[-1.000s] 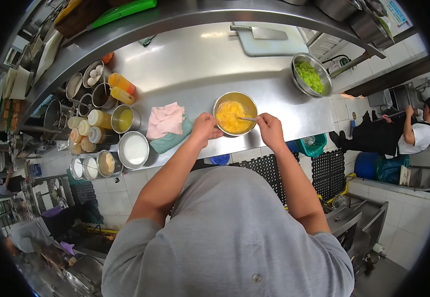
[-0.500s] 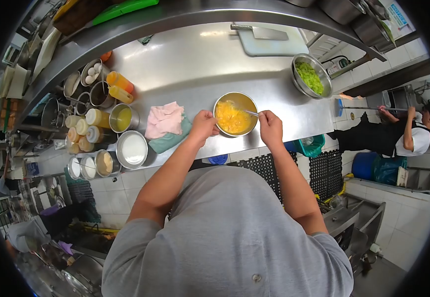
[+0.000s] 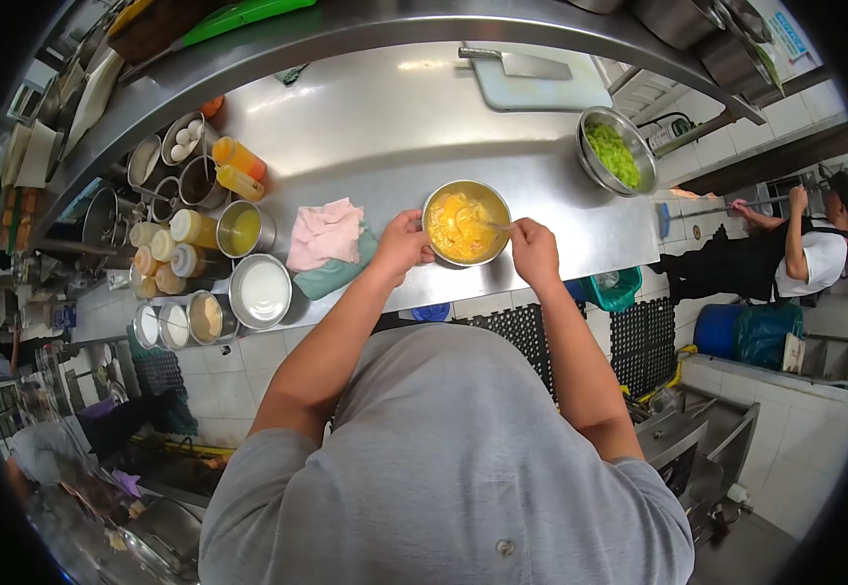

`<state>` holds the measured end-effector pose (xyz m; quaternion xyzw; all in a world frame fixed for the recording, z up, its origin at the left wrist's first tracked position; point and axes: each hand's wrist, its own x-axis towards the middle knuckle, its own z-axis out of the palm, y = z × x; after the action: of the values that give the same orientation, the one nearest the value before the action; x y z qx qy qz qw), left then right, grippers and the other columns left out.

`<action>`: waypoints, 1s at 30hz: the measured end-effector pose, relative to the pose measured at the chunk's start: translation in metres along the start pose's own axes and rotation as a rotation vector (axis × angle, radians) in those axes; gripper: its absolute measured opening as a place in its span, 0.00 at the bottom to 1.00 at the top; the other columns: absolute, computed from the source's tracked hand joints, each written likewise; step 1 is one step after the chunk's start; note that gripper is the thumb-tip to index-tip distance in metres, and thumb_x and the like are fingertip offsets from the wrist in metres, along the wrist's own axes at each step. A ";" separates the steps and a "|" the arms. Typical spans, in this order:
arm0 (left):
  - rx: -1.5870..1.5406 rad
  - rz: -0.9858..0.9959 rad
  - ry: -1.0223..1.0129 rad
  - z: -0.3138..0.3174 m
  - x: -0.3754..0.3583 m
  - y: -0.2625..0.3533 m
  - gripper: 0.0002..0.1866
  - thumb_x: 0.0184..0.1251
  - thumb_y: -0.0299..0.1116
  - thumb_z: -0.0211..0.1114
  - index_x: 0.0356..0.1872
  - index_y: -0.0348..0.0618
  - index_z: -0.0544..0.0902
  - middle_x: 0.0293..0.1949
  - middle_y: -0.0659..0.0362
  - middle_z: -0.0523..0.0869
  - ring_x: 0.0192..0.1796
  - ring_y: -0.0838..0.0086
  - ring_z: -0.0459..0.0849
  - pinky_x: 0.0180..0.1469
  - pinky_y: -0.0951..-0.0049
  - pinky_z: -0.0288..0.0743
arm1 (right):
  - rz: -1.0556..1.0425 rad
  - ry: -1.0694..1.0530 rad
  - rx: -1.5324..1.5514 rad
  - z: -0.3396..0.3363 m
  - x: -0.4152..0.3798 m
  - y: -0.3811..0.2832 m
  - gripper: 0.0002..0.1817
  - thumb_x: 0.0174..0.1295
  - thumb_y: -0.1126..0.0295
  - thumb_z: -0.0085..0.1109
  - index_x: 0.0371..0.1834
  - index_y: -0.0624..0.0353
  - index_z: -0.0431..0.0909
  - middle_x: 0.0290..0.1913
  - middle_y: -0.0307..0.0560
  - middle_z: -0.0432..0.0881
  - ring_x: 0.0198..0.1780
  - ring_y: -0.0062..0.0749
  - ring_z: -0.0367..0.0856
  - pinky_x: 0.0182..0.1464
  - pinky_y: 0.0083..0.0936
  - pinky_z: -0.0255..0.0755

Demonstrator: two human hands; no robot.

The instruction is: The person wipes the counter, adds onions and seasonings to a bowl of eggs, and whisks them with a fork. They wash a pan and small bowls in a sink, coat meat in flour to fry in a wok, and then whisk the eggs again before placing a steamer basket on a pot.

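A round metal bowl [image 3: 488, 189] stands near the front edge of the steel counter. In it is a lumpy yellow mixture [image 3: 459, 224] that looks like beaten egg. My left hand [image 3: 403, 246] is closed at the bowl's left rim, thumb and fingers pinching it. On the other side, my right hand [image 3: 535, 252] is closed around the handle of a thin metal utensil [image 3: 497, 226]. The utensil's far end is sunk in the mixture, so its shape is hidden. A pink cloth [image 3: 324, 234] and a green cloth [image 3: 331, 280] lie beside my left hand.
Left on the counter [image 3: 385, 127] stand squeeze bottles [image 3: 193, 227], a pot of white contents [image 3: 260, 291] and a container of eggs [image 3: 186, 141]. A cleaver [image 3: 536, 66] rests on a cutting board [image 3: 541, 93]. Chopped greens [image 3: 612, 156] fill a bowl at right; another person [image 3: 794, 249] stands beyond.
The utensil has shifted within the bowl and the mixture's surface looks stirred differently. Both my hands stay almost in place. The person at right has moved their arms and the long handle.
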<state>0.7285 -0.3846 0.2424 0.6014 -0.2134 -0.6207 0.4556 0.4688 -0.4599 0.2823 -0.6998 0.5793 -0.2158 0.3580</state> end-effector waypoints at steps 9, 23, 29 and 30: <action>-0.031 -0.062 0.034 -0.010 0.007 -0.007 0.16 0.73 0.23 0.67 0.58 0.38 0.75 0.42 0.55 0.85 0.33 0.71 0.88 0.37 0.68 0.88 | -0.039 -0.019 0.109 0.000 -0.004 0.012 0.15 0.77 0.64 0.59 0.46 0.65 0.90 0.31 0.61 0.88 0.35 0.52 0.89 0.43 0.43 0.80; -0.033 -0.005 0.106 -0.011 0.004 -0.013 0.11 0.74 0.27 0.69 0.51 0.39 0.78 0.41 0.57 0.85 0.39 0.72 0.88 0.38 0.72 0.86 | -0.045 0.013 0.035 -0.009 -0.001 0.005 0.16 0.79 0.62 0.61 0.46 0.66 0.89 0.24 0.48 0.83 0.27 0.30 0.78 0.34 0.34 0.74; -0.046 -0.134 -0.021 -0.001 -0.018 -0.034 0.14 0.74 0.30 0.71 0.53 0.41 0.77 0.43 0.54 0.85 0.42 0.67 0.90 0.44 0.63 0.92 | -0.005 -0.082 0.059 -0.002 0.001 0.008 0.16 0.77 0.62 0.61 0.47 0.66 0.90 0.32 0.62 0.88 0.36 0.48 0.89 0.44 0.43 0.80; -0.082 -0.099 -0.021 -0.002 -0.014 -0.036 0.14 0.74 0.30 0.71 0.53 0.41 0.76 0.44 0.54 0.85 0.43 0.66 0.90 0.45 0.63 0.92 | 0.031 -0.012 0.031 -0.001 0.000 0.007 0.16 0.77 0.62 0.61 0.47 0.66 0.90 0.33 0.63 0.89 0.37 0.48 0.90 0.45 0.43 0.81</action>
<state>0.7170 -0.3551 0.2207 0.5854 -0.1627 -0.6569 0.4464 0.4637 -0.4610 0.2773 -0.6863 0.5848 -0.2149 0.3753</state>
